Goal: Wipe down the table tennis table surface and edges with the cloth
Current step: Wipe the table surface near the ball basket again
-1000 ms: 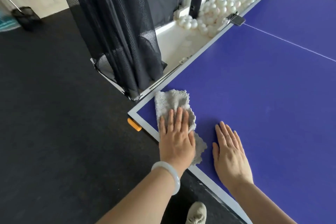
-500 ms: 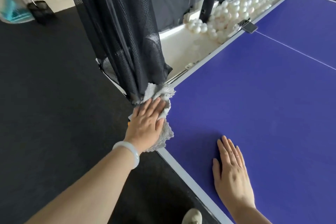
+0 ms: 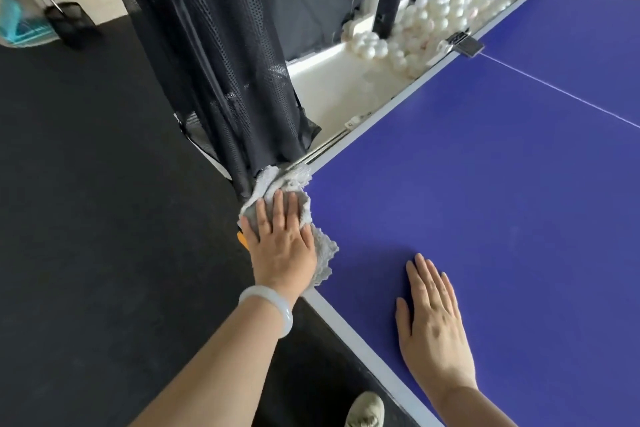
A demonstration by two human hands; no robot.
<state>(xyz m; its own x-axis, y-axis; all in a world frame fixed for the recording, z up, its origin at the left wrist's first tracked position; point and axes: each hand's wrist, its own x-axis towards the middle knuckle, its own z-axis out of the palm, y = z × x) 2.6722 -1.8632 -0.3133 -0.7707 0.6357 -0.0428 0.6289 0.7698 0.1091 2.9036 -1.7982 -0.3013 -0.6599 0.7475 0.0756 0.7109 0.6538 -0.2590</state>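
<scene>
The left hand [image 3: 282,243] presses flat, fingers straight, on the grey cloth [image 3: 322,253] bunched over the table's [image 3: 485,184] near corner (beside the black netting [image 3: 221,80]); the right hand [image 3: 433,319] rests open on the blue surface, nearby.

Probably a table tennis training room: blue table [image 3: 485,184], ball-filled tray [image 3: 346,87], black catch net [image 3: 221,62].
</scene>
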